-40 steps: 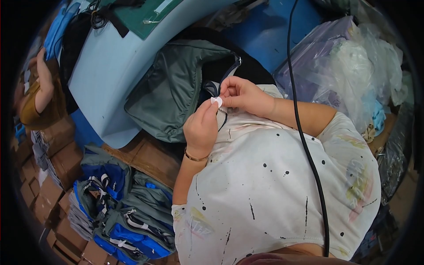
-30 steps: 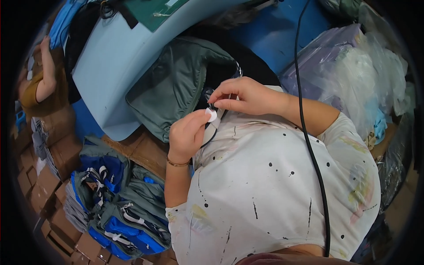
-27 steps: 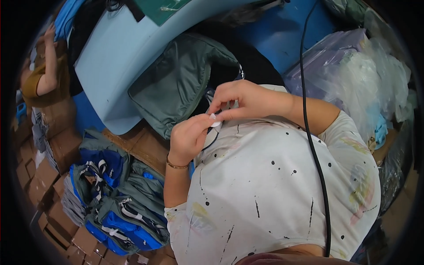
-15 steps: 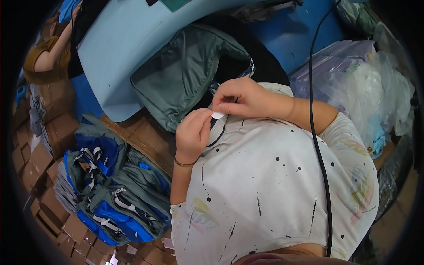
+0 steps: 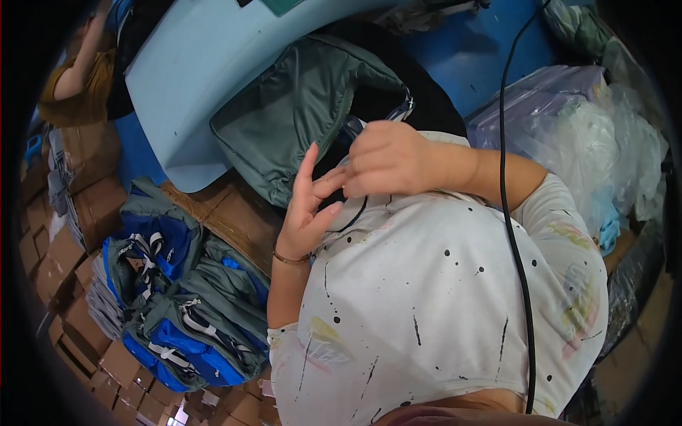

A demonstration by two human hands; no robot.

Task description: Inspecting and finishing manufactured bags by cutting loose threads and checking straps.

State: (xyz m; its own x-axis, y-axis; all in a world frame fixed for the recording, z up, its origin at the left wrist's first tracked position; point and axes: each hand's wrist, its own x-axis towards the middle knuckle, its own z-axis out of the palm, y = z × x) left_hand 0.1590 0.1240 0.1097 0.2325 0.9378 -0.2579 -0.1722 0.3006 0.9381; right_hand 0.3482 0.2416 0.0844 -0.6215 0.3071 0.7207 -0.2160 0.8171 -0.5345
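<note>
A grey-green fabric bag [image 5: 284, 117] lies on my lap against the table's edge, with a dark opening and a strap end [image 5: 405, 106] on its right side. My left hand [image 5: 305, 209] is raised beside the bag with its fingers spread, and nothing shows in it. My right hand [image 5: 387, 160] has its fingers curled together, its fingertips at the left hand's fingers. Whatever it pinches, if anything, is hidden behind the fingers. Part of a dark cord [image 5: 355, 216] shows just below the hands, against my white shirt.
A light blue table [image 5: 192, 92] curves ahead. At the left, grey-green and blue backpacks [image 5: 192, 334] are piled beside cardboard [image 5: 234, 220]. Clear plastic bags [image 5: 590, 142] lie at the right. A black cable [image 5: 506, 199] hangs across the view. Another person's arm [image 5: 82, 67] shows at far left.
My left hand has opened from a pinch and its fingers have spread. My right hand's fingers have curled in. The small white round piece between them is out of sight.
</note>
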